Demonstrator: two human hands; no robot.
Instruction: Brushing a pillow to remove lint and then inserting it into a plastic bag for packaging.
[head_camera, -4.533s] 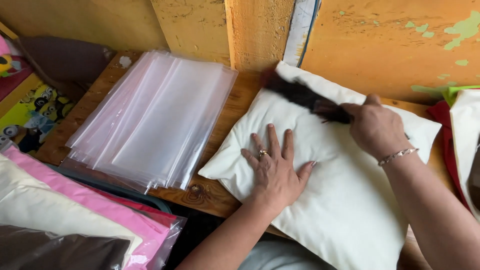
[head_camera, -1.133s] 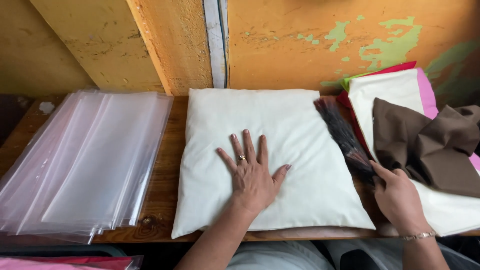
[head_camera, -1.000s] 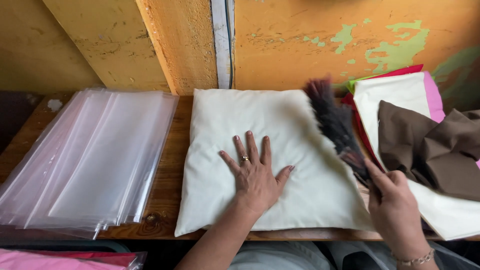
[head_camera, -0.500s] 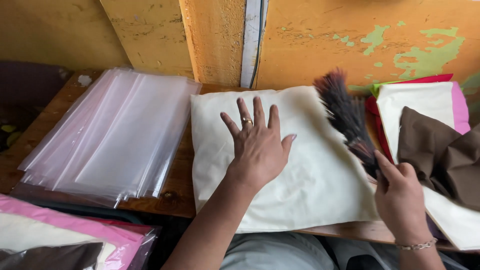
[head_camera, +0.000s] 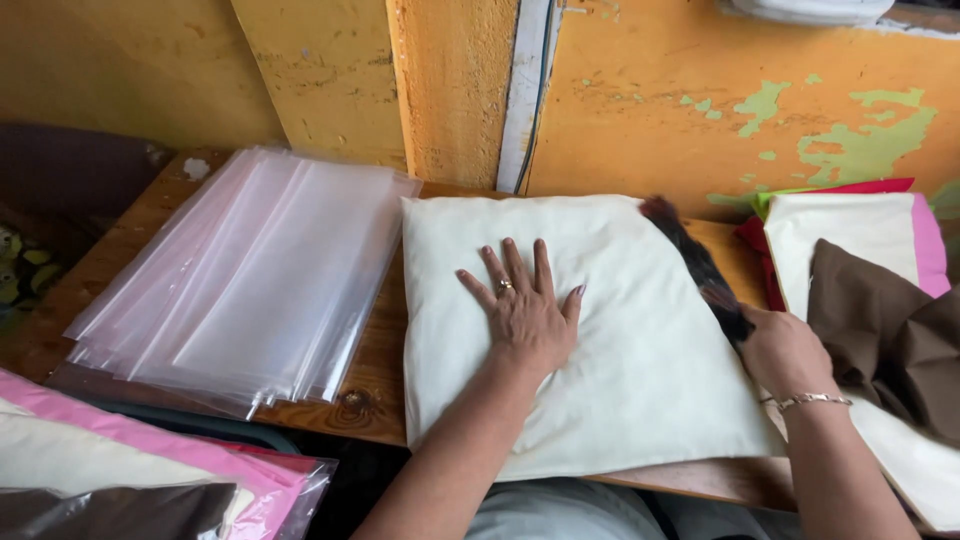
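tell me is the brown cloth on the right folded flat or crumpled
Crumpled: the brown cloth lies bunched in loose folds on the cream and pink pile.

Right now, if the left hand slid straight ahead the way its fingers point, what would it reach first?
The left hand lies flat on the cream pillow, fingers pointing toward the yellow wall. It would cross bare pillow first, then probably meet the wall just past the pillow's far edge.
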